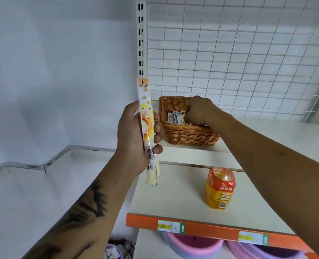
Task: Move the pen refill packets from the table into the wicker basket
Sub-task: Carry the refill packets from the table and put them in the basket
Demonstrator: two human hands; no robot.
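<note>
On the upper white shelf (192, 154), against a wire grid panel (239, 53), sat the wicker basket (188, 133), with several pen refill packets (175, 116) already standing inside it near its back left corner. The right hand (197, 111) reached over the basket's rim, its fingers curled downward just beside those packets; the fingertips were hidden behind the knuckles, so whether they pinched a packet could not be told, though it seemed likely. The left hand (136, 139) was raised in front of the shelf's slotted upright post (141, 38) and gripped a small bundle of long packets (147, 131) upright, thumb on the far side and fingers wrapped across the printed front, the barcode end poking out below the palm. On the lower shelf (164, 199), an orange drink bottle (219, 187) stood well apart from the basket. An orange price strip (211, 228) edged that shelf, and pink and purple plastic basins (196, 245) lay beneath it.
</note>
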